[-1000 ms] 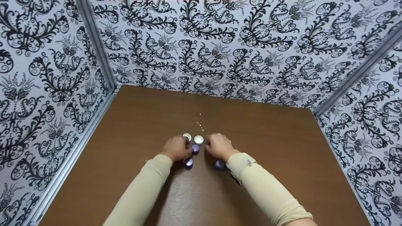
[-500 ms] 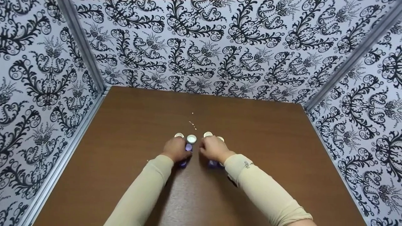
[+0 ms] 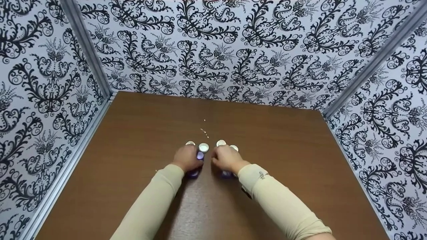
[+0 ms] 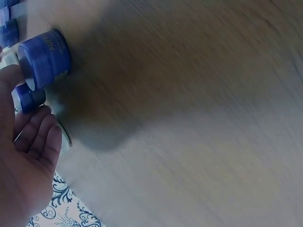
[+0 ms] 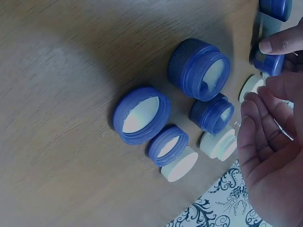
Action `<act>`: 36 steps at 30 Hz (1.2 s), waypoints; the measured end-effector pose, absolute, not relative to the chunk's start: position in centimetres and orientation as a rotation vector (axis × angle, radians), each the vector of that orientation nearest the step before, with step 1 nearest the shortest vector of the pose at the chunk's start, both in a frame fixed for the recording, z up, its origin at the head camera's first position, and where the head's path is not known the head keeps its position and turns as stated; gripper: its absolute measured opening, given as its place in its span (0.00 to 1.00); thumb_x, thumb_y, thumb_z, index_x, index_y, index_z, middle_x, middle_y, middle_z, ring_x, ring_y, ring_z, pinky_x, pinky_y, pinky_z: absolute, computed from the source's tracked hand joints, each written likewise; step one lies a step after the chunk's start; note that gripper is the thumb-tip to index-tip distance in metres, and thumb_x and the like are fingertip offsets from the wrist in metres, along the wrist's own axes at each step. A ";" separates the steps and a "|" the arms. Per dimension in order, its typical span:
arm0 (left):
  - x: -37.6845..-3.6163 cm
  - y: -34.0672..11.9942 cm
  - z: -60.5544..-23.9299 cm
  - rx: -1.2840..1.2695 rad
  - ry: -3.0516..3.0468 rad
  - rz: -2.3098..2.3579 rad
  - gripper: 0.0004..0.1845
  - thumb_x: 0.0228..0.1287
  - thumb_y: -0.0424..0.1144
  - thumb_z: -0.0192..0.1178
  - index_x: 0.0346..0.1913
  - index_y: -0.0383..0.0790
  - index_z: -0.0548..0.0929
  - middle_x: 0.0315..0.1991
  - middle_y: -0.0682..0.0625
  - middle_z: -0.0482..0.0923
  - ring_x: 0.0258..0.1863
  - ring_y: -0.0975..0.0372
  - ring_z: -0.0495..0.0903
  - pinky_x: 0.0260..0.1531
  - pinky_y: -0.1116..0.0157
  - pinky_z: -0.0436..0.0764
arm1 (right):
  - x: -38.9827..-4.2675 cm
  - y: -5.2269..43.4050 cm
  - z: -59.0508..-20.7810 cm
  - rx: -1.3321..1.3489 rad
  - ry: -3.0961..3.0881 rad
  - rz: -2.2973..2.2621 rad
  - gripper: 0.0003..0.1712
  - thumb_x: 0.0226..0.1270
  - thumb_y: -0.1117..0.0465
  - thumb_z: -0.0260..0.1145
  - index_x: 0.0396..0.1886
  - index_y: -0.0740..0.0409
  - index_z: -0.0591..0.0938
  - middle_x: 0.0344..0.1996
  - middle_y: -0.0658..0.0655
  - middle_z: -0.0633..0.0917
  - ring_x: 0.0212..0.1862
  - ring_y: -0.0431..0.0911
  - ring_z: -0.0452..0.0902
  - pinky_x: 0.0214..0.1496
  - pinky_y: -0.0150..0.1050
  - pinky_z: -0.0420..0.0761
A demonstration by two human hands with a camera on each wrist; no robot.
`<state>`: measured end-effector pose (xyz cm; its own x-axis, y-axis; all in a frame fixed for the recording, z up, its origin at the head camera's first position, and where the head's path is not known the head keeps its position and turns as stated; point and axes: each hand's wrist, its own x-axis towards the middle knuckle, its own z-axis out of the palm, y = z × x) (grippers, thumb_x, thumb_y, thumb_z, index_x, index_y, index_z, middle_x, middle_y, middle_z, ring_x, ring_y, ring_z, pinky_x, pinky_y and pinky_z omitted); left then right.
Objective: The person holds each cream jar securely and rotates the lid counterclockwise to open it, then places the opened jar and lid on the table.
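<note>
My left hand is low among small purple and white cosmetic jars. In the left wrist view its thumb lies against the top of a lidded purple jar, with the fingers loosely bent. A smaller purple jar stands beside it. My right hand hovers with loosely curled, unfilled fingers. Close by in the right wrist view are a large purple jar, a smaller purple jar and a white jar, all uncapped.
A large purple lid, a smaller purple lid and a white lid lie beside the uncapped jars. A round white rimmed piece sits between the hands. Light specks dot the wooden table; patterned walls surround it.
The head view has shifted. My right hand has drawn back slightly, uncovering white pieces beyond it. My left hand has come nearer the purple jars, and the large one has moved slightly left under it.
</note>
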<state>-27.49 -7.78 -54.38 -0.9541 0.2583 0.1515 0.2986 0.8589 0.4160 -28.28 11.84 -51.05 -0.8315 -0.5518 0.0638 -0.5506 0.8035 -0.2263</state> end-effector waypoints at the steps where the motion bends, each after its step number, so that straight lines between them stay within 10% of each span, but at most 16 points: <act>1: -27.5 -7.8 -54.4 -0.439 -2.939 -0.692 0.14 0.41 0.45 0.73 0.26 0.43 0.79 0.27 0.50 0.75 0.27 0.50 0.80 0.29 0.49 0.79 | -28.3 11.8 -51.1 -0.912 2.975 -0.376 0.05 0.57 0.60 0.67 0.24 0.53 0.81 0.21 0.48 0.81 0.28 0.48 0.79 0.31 0.47 0.79; 36: -27.1 -9.8 -53.9 -0.439 -2.877 -0.759 0.16 0.47 0.46 0.71 0.37 0.41 0.83 0.33 0.50 0.80 0.33 0.53 0.80 0.37 0.53 0.79 | -28.7 9.5 -51.0 -0.875 2.862 -0.682 0.10 0.66 0.63 0.65 0.43 0.63 0.85 0.40 0.58 0.87 0.46 0.54 0.83 0.51 0.49 0.79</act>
<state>-27.06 -9.79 -53.88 -0.9486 0.2444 0.2011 0.3118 0.8307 0.4612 -28.75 9.46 -50.99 -0.8350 -0.5470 0.0593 -0.5150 0.7391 -0.4342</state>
